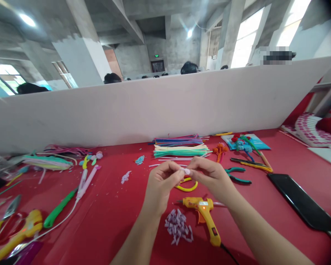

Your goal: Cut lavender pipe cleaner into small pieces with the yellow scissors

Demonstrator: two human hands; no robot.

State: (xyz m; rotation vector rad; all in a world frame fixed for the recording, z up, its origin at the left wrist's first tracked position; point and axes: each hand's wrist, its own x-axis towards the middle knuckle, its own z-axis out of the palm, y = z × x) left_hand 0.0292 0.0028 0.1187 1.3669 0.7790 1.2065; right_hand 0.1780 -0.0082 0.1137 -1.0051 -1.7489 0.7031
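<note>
My left hand [162, 184] and my right hand [209, 175] meet above the red table [113, 206], fingertips pinched together on a small pale lilac piece [186, 171]. Below them lies a pile of short lilac pipe-cleaner bits [178, 226]. A yellow glue gun [205, 215] rests on its stand just right of the pile, its light on. A yellow loop of pipe cleaner [188, 188] lies under my hands.
Stacks of coloured pipe cleaners [180, 146] lie behind, with teal-handled pliers [237, 175] and finished flowers [244, 143] to the right. A black tablet [300, 202] sits at right. Scissors, a green tool [57, 211] and another yellow glue gun [22, 230] lie left. A white partition [154, 106] bounds the table.
</note>
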